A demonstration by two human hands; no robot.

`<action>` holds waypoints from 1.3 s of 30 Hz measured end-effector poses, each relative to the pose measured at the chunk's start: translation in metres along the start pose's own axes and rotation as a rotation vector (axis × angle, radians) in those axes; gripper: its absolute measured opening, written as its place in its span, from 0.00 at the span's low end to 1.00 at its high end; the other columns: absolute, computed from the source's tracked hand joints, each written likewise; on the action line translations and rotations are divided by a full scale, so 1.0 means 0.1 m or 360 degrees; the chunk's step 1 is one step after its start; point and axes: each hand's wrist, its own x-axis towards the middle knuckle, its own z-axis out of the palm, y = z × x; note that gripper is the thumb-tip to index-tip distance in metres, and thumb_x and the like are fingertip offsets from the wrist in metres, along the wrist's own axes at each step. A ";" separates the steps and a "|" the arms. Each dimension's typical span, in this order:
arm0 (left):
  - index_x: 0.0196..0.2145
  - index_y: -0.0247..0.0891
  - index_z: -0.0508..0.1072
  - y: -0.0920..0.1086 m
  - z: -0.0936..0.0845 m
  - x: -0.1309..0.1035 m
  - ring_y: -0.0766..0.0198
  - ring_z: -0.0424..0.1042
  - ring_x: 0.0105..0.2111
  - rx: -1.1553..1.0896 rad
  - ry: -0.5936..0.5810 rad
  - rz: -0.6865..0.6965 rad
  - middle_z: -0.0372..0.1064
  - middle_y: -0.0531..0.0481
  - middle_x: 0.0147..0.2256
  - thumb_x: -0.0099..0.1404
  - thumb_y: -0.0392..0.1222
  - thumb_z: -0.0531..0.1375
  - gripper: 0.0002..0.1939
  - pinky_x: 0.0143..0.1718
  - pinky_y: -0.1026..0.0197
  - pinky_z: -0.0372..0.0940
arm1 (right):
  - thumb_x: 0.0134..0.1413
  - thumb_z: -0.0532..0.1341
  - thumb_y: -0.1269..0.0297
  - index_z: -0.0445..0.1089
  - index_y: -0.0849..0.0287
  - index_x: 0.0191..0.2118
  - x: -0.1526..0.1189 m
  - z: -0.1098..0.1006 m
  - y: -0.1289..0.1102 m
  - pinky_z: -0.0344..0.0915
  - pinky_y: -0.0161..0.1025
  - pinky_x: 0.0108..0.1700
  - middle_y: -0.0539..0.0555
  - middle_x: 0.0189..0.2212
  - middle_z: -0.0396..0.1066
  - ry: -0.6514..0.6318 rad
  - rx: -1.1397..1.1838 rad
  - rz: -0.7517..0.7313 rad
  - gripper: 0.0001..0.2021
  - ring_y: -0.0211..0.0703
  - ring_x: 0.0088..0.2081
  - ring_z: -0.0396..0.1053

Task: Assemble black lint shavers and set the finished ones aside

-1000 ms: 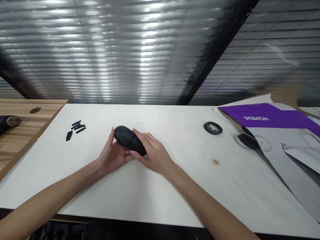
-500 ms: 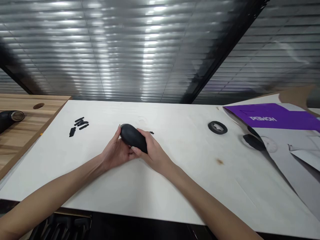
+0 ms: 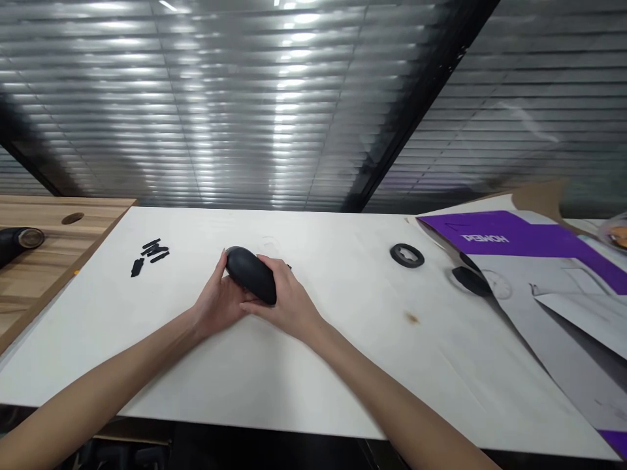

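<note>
Left hand (image 3: pixel 221 305) and right hand (image 3: pixel 290 303) are clamping fingers (image 3: pixel 276 269) around a black mouse (image 3: pixel 251 274); black strips (image 3: pixel 155 250), a ring (image 3: pixel 407 263) and a carton (image 3: pixel 529 239) are flanking them.

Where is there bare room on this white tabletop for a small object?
Free: the white tabletop between the right hand and the flat black ring; also its near part between left forearm and right forearm. Crowded: the right end with purple-and-white printed cardboard, and the left rear with small black strips.

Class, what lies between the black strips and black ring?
Head view: left hand, right hand, the rounded black object they hold, and a small dark piece.
</note>
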 end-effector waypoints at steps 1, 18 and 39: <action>0.62 0.30 0.71 0.00 0.00 0.00 0.47 0.77 0.51 0.0008 -0.0002 0.0025 0.77 0.33 0.51 0.74 0.71 0.47 0.42 0.53 0.51 0.70 | 0.57 0.71 0.53 0.57 0.49 0.68 0.01 0.00 0.00 0.71 0.60 0.57 0.62 0.61 0.68 0.0025 -0.0047 -0.0035 0.37 0.60 0.60 0.69; 0.71 0.38 0.57 0.09 0.04 -0.06 0.44 0.81 0.51 0.0230 0.0089 0.0016 0.80 0.29 0.49 0.72 0.71 0.51 0.43 0.60 0.44 0.66 | 0.63 0.60 0.43 0.74 0.56 0.48 0.11 -0.18 -0.03 0.67 0.46 0.58 0.56 0.49 0.78 0.0231 0.0946 0.0256 0.21 0.51 0.53 0.72; 0.38 0.30 0.82 0.04 -0.10 -0.07 0.50 0.79 0.31 0.1161 -0.0087 0.0439 0.79 0.33 0.32 0.61 0.75 0.62 0.39 0.34 0.54 0.72 | 0.67 0.59 0.40 0.75 0.60 0.45 0.08 -0.21 0.07 0.69 0.38 0.27 0.54 0.27 0.76 -0.0356 0.1440 0.0479 0.25 0.42 0.24 0.72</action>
